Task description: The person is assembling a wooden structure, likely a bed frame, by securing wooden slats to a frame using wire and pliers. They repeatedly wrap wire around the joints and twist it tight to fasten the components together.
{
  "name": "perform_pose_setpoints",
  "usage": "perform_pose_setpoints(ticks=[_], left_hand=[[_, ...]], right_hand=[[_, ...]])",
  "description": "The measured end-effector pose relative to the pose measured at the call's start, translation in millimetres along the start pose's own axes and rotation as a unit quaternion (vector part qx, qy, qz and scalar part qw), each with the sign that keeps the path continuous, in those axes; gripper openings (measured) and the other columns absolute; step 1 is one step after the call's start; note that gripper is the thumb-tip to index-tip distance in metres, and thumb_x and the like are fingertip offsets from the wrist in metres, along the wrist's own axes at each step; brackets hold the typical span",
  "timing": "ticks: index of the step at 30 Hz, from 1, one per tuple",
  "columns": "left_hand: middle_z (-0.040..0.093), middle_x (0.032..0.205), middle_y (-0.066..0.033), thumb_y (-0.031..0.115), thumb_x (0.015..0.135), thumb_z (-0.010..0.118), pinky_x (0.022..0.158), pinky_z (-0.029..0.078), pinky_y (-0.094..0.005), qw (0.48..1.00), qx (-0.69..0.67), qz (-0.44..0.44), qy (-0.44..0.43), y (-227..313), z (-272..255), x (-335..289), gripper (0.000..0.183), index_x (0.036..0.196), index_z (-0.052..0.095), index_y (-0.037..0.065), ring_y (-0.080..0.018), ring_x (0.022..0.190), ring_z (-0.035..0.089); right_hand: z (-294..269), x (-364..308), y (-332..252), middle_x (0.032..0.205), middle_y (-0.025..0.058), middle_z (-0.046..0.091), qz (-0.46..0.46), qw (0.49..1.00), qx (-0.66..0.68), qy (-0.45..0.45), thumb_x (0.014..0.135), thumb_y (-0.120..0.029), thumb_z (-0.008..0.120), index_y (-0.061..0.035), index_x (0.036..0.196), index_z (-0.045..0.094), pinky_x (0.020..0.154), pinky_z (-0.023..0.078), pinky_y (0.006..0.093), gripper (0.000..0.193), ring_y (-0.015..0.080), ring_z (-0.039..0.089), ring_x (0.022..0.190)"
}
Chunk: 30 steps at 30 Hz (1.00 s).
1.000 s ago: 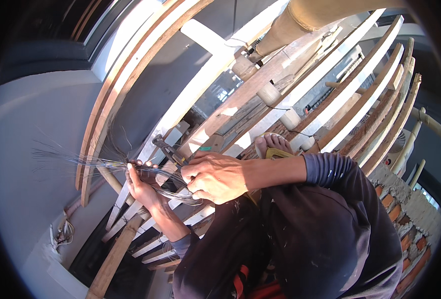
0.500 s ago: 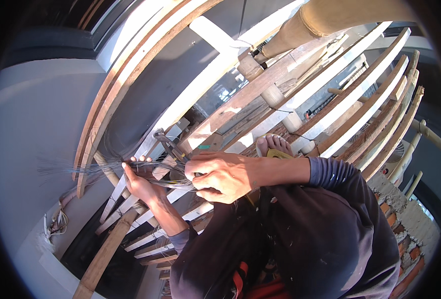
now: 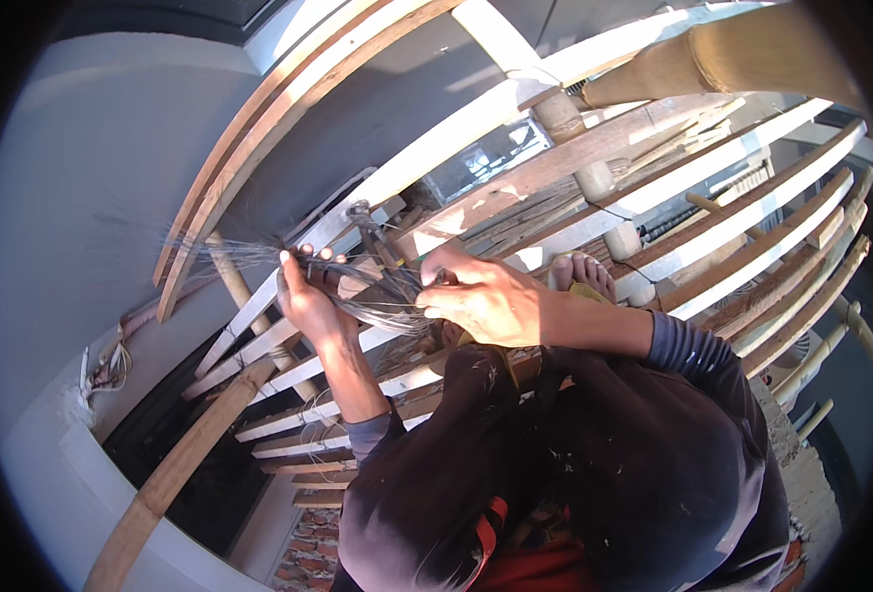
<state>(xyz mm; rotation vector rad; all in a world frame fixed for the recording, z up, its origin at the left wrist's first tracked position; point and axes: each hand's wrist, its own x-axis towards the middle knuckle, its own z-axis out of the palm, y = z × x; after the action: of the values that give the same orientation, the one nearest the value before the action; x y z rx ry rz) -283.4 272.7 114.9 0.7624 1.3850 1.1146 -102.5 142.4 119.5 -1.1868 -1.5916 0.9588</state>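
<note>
A bundle of thin grey tie wire (image 3: 382,308) stretches between my hands, its loose ends fanning out to the left and its other end bent into loops. My left hand (image 3: 314,306) is closed round the middle of the bundle, palm up. At the looped end, my right hand (image 3: 491,301) has its fingers bent and pinched on the wire. Just behind the bundle are dark metal pincers (image 3: 365,225), jaws pointing away from me; whether my right hand also touches their handles is hidden.
Sawn wooden battens (image 3: 515,252) cross round poles (image 3: 594,180), lashed with wire, with gaps between them. A thick bamboo pole (image 3: 742,57) crosses the upper right. My sandalled foot (image 3: 582,274) rests on the battens. Cables (image 3: 111,370) hang by the left wall.
The view has shifted, so the frame and hands sit differently in it. My right hand's fingers have opened slightly and moved along the looped end; my left hand keeps its hold.
</note>
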Motion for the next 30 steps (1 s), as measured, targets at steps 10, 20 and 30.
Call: perform_pose_setpoints(ticks=[10, 20, 30], left_hand=[[0.056, 0.084, -0.0074, 0.026, 0.095, 0.048, 0.060, 0.054, -0.0329, 0.999, -0.006, 0.012, 0.047, 5.6, -3.0, 1.4, 0.025, 0.096, 0.050, 0.001, -0.0180, 0.072, 0.060], [0.056, 0.082, -0.0071, 0.024, 0.096, 0.046, 0.056, 0.054, -0.0305, 0.999, -0.034, -0.027, 0.018, 1.9, -5.1, 1.7, 0.023, 0.094, 0.049, 0.001, -0.0162, 0.066, 0.059], [0.055, 0.082, -0.0071, 0.027, 0.096, 0.046, 0.063, 0.053, -0.0348, 0.998, -0.044, -0.029, 0.029, 2.9, -3.5, 2.7, 0.025, 0.092, 0.052, 0.003, -0.0189, 0.072, 0.058]], right_hand=[[-20.3, 10.1, -15.1, 0.100, 0.0099, 0.046, -0.046, 0.998, -0.013, -0.041, 0.075, -0.006, 0.065, -0.0031, 0.078, 0.055, 0.075, 0.048, 0.0375, 0.011, 0.0280, 0.053, 0.091], [-16.6, 6.1, -10.4, 0.100, 0.0089, 0.047, -0.054, 0.998, -0.039, -0.003, 0.074, -0.003, 0.068, -0.0001, 0.085, 0.058, 0.069, 0.049, 0.0334, 0.016, 0.0243, 0.055, 0.086], [-21.9, 9.6, -19.5, 0.101, 0.0092, 0.048, -0.070, 0.995, -0.069, -0.032, 0.073, -0.010, 0.070, -0.0028, 0.079, 0.060, 0.078, 0.047, 0.0370, 0.014, 0.0276, 0.053, 0.095]])
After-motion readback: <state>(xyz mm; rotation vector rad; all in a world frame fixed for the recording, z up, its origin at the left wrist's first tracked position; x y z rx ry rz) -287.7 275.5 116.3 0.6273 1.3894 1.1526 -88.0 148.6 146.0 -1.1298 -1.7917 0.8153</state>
